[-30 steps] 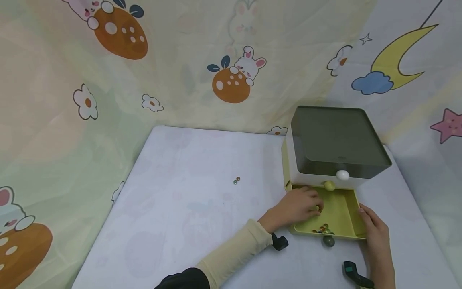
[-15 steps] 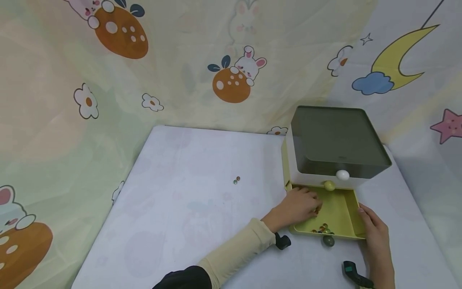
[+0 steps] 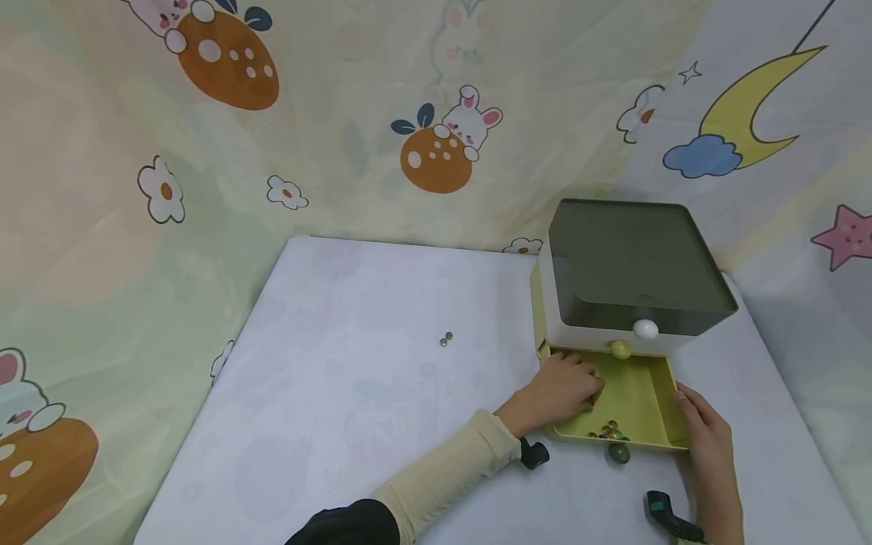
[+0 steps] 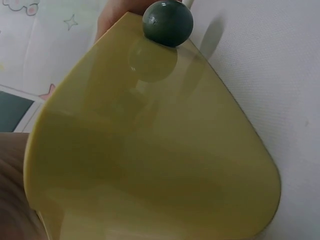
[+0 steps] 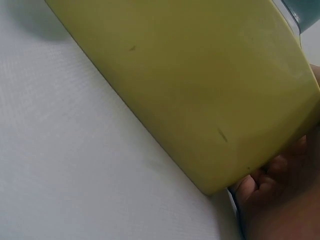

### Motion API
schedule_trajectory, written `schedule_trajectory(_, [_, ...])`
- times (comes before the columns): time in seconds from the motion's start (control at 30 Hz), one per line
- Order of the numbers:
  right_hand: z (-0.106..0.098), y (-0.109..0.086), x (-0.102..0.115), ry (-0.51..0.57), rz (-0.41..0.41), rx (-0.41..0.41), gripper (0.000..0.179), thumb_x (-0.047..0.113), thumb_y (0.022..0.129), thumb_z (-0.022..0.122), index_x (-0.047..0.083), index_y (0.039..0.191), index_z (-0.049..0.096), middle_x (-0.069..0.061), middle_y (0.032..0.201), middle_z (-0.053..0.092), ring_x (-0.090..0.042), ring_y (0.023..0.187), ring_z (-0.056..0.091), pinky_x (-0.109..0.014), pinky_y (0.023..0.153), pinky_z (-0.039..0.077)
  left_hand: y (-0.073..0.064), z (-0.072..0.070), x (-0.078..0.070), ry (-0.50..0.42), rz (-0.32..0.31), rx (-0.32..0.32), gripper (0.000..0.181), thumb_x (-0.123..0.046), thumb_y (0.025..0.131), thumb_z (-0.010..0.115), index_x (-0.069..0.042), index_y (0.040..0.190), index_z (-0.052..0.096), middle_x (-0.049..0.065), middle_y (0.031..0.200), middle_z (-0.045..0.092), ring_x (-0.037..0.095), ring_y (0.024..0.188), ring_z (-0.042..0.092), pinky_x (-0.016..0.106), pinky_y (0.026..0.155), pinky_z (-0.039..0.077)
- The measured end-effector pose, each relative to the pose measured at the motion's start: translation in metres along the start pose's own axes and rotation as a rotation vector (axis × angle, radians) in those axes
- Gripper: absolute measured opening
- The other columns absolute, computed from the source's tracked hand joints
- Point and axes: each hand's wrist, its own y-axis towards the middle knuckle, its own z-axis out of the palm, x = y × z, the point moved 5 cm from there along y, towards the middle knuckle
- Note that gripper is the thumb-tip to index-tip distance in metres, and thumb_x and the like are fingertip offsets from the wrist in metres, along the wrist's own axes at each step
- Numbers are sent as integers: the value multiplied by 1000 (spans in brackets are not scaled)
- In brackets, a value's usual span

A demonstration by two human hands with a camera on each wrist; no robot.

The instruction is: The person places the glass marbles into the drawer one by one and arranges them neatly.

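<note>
My left hand (image 3: 564, 386) reaches over the left wall into a pulled-out yellow drawer (image 3: 640, 405). Its curled fingers hold small brownish marbles, mostly hidden by the fingertips. More glass marbles (image 3: 611, 431) lie inside against the drawer's front wall. With the thumb on the rim, my right hand (image 3: 710, 431) grips the drawer's right wall. A dark green knob (image 3: 618, 453) sticks out from the front. Up close, the left wrist view shows the drawer's outside (image 4: 150, 140) and part of a hand (image 4: 15, 190); in the right wrist view, the drawer's outside (image 5: 190, 85) hides most fingers.
Above the drawer stands the cabinet (image 3: 640, 261), with a dark green translucent top, a white knob (image 3: 646, 329) and a yellow-green knob (image 3: 621, 349). Two marbles (image 3: 446, 339) lie on the white tabletop (image 3: 354, 363). A patterned cloth (image 3: 341, 151) hangs behind.
Inside the drawer, my left hand has shifted slightly left with its fingers drawn in, so less of the marbles shows. My right hand keeps its grip on the drawer wall.
</note>
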Motion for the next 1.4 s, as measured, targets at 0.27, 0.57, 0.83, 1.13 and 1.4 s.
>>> schedule_trajectory(0.27, [0,1,-2,-23,11,-3,68,63,105,44,29,163,37,14,174,19,-15,165,8,-45,134,8,0,1,0,-12,5,51,10,-54,95,71,-45,100,71,-24,108,66,3,98,57,21,78,41])
schedule_trajectory(0.57, [1,-1,-1,-17,5,-6,67,63,105,45,29,162,38,15,174,20,-14,165,9,-45,134,9,-9,-3,9,-265,44,-27,26,-48,105,57,-43,129,67,-23,127,65,1,118,58,19,92,43])
schedule_trajectory(0.83, [-1,1,0,-34,13,-9,67,63,105,44,30,162,37,15,174,20,-15,165,8,-46,134,8,-34,-25,30,-462,26,-285,25,-35,102,68,-29,125,73,-17,122,71,0,117,62,11,100,43])
schedule_trajectory(1.13, [0,-1,-1,-36,-9,-7,72,67,102,43,30,163,35,14,174,19,-15,165,9,-45,134,8,-65,-39,62,-676,-86,-507,18,-25,98,75,-19,115,76,-10,113,75,6,103,66,11,92,46])
schedule_trajectory(1.4, [0,-1,-1,-39,-12,-8,71,66,103,43,30,163,35,13,174,20,-15,165,9,-45,134,8,-93,-33,96,-751,-281,-699,12,-19,97,75,-17,109,74,-6,106,75,11,96,68,24,84,57])
